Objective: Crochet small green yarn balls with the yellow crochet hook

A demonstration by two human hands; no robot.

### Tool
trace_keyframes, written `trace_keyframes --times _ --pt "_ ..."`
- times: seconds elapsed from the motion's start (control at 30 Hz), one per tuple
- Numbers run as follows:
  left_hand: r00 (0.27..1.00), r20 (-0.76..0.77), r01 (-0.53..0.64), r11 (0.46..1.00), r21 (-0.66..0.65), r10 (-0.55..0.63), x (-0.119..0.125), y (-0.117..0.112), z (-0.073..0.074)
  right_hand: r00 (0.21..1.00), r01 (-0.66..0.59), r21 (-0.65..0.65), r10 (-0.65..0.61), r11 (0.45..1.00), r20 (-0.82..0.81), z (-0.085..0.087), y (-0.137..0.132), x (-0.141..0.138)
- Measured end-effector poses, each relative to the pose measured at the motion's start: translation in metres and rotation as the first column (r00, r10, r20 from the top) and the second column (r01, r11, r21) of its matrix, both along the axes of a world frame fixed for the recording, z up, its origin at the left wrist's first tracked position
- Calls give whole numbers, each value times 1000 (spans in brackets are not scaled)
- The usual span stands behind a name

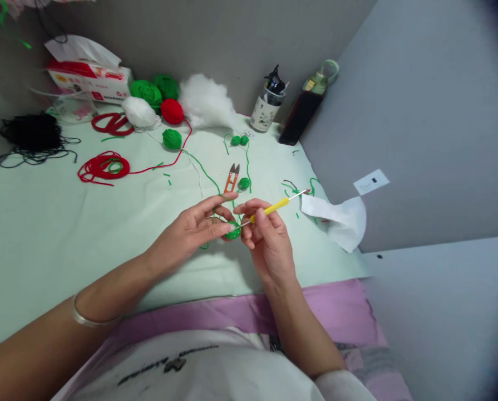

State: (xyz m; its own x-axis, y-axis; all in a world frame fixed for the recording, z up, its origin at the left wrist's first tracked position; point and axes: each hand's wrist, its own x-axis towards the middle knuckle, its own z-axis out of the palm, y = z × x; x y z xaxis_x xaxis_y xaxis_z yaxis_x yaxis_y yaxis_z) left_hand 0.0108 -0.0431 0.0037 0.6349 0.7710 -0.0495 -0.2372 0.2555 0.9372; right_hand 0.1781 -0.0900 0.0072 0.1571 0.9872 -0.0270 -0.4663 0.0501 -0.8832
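My left hand (pixel 201 223) pinches a small round green crochet piece (pixel 232 230), and white stuffing seems to show at its top. A strand of green yarn (pixel 207 174) runs from a small green yarn ball (pixel 172 139) down to the left hand's fingers. Held in my right hand (pixel 269 234) is a crochet hook with a yellow handle (pixel 276 208), its metal tip at the green piece. Just beyond the hands lie orange thread snips (pixel 231 179) and a small green crocheted ball (pixel 244 183).
At the back stand a tissue pack (pixel 107 83), several yarn balls, white stuffing (pixel 209 103), a pen cup (pixel 267 108) and a dark bottle (pixel 302 114). Red scissors (pixel 112 124), coiled red yarn (pixel 104 167) and black yarn (pixel 31 136) lie left. White cloth (pixel 340 220) lies right.
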Motion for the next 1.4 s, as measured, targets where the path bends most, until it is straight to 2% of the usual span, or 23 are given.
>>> trace_keyframes --times 0.1,0.27,0.4,0.47,0.53,0.67,0.83,0.93,1.07,1.23,1.4 --pt "1000 12 -15 1000 1 15 -1 0 4 1000 22 7 -22 1000 2 -2 -1 2" --pt "1000 25 2 1000 29 -3 -2 0 11 998 -40 32 41 999 -50 -5 -1 5" --pt "1000 30 -10 999 43 9 -2 0 10 998 -62 24 62 998 -30 -6 -4 7" --pt "1000 17 -10 999 48 9 -2 0 8 999 -30 58 28 998 35 -7 -7 6" --pt "1000 6 -9 999 46 9 -1 0 8 988 29 143 -50 989 145 -8 -9 4" --pt "1000 16 -25 999 24 25 0 0 9 929 67 298 -168 952 329 -11 -11 0" --pt "996 -32 -85 996 -1 84 2 -1 9 930 96 250 -176 964 322 -15 -10 -1" --pt "986 -67 -148 988 33 150 2 -3 7 942 116 222 -178 968 286 -15 -10 -1" --pt "970 -12 -239 964 116 242 2 -6 6 942 145 251 -211 957 261 -12 -10 -3" --pt "954 34 -298 925 234 298 5 -11 7 924 199 277 -274 940 266 -9 -10 -8" --pt "939 2 -332 902 274 345 8 -14 7 905 220 311 -312 925 289 -7 -12 -12"
